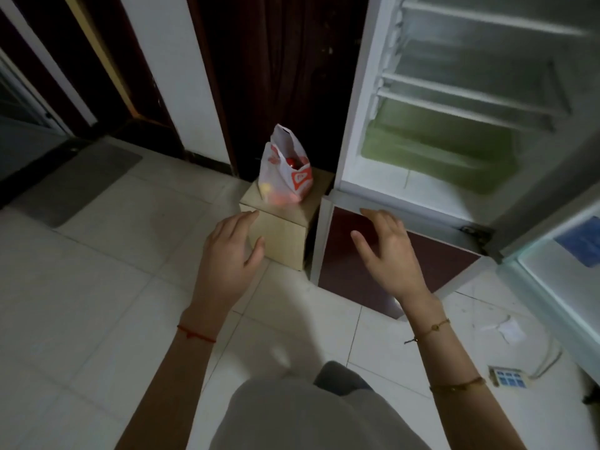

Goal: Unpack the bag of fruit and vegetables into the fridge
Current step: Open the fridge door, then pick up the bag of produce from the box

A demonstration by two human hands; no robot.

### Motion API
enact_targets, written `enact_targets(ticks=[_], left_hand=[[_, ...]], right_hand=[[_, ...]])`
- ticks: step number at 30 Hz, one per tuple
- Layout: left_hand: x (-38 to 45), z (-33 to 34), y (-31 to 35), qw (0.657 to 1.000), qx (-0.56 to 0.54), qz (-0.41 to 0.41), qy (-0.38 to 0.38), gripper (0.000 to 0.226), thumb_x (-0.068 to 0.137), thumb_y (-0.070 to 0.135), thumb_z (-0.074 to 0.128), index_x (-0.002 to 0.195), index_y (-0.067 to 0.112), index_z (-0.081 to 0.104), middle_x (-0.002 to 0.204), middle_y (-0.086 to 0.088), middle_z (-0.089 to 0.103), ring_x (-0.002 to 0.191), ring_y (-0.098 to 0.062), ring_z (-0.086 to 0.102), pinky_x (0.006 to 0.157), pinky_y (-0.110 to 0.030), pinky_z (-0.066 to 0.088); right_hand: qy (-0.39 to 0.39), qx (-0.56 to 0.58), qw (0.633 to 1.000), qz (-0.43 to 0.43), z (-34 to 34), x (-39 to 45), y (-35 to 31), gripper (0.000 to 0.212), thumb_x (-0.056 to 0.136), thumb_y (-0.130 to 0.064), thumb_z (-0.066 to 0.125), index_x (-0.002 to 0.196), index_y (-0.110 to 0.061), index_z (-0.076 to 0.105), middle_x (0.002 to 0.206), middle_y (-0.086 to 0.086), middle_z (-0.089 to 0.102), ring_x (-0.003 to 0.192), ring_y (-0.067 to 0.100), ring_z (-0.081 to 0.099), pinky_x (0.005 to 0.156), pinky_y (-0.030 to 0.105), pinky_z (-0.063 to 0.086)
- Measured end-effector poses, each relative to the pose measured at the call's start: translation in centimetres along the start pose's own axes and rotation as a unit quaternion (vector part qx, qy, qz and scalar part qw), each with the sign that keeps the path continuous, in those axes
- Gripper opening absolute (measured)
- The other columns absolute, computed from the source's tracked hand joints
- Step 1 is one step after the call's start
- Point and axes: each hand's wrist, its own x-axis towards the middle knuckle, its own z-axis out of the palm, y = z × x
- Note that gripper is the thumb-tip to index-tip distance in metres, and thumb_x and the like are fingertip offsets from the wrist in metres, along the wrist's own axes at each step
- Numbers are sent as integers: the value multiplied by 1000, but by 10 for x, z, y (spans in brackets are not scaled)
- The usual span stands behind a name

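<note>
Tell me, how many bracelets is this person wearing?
3: a red string on the left wrist, a thin gold chain on the right wrist, and another gold bracelet further up that forearm.

We see bare shelves (467, 102) behind the fridge's (354, 125) wide-open door (558, 254). Above the box (285, 235), only the bag (285, 170) stands at its far edge, with open air around it.

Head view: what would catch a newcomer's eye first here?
Two open, empty hands reach forward mid-frame, the left hand near a cardboard box and the right hand before the fridge's dark red lower door. On that box stands a white and orange plastic bag with something red showing at its open top. At upper right, the fridge stands open, its shelves bare.
</note>
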Motion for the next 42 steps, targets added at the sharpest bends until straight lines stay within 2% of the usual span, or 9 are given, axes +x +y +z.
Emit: enact_targets(ticks=[5,10,16,21,25,28,31,36,42], left_hand=[[34,0,-32,1000,-4,-28,12,50,92,34,46,136,11,54,134,-8,59,124,-25,52,105,-45,44],[75,6,-67,999,26,-45,13,47,95,30,48,137,11,53,132,-9,60,121,-23,54,100,-31,39],[146,17,-101,997,34,-62,33,51,95,39,42,138,13,52,133,-8,60,122,-25,54,100,-42,47],[214,31,-116,997,36,-64,33,51,95,38,42,138,12,53,132,-9,60,120,-26,55,99,-43,48],[262,50,-125,997,35,-67,21,52,95,39,41,137,12,54,130,-9,62,118,-26,57,97,-42,49],[293,67,-130,997,33,-71,9,52,93,40,40,135,12,56,128,-9,63,117,-27,59,95,-42,50],[323,87,-137,996,38,-79,-20,54,93,42,37,134,13,56,127,-9,63,115,-28,59,93,-42,49],[373,122,-155,991,53,-95,-78,44,96,32,50,136,13,54,131,-8,61,121,-27,56,98,-44,47],[426,159,-176,977,26,-159,-137,41,98,32,52,135,14,55,131,-8,60,119,-26,56,100,-39,46]], right_hand=[[-25,10,1000,-15,25,50,-8,41,96,-32,56,133,-12,52,126,8,57,124,25,46,105,37,40],[-47,24,998,-22,58,108,-8,44,97,-36,53,134,-11,51,129,10,56,125,25,46,104,34,38],[-76,71,994,-26,97,189,-4,39,97,-29,56,133,-14,50,127,8,56,119,22,50,92,21,34],[-89,90,991,-32,123,266,4,42,98,-34,53,138,-23,47,130,2,55,117,14,52,99,27,44],[-108,100,989,-31,139,323,16,43,99,-33,51,140,-24,45,133,0,54,123,13,49,103,31,45],[-123,88,988,-9,153,356,26,43,99,-36,49,140,-23,44,136,0,52,126,15,48,97,25,43],[-135,87,987,12,165,389,34,40,100,-40,47,136,-25,46,133,0,53,125,17,51,96,29,48],[-129,88,987,23,180,441,36,43,101,-25,51,143,-20,43,140,4,49,133,18,42,96,21,36],[-127,76,987,67,221,499,45,38,99,-19,53,135,-7,49,135,14,51,128,26,47,90,22,36]])
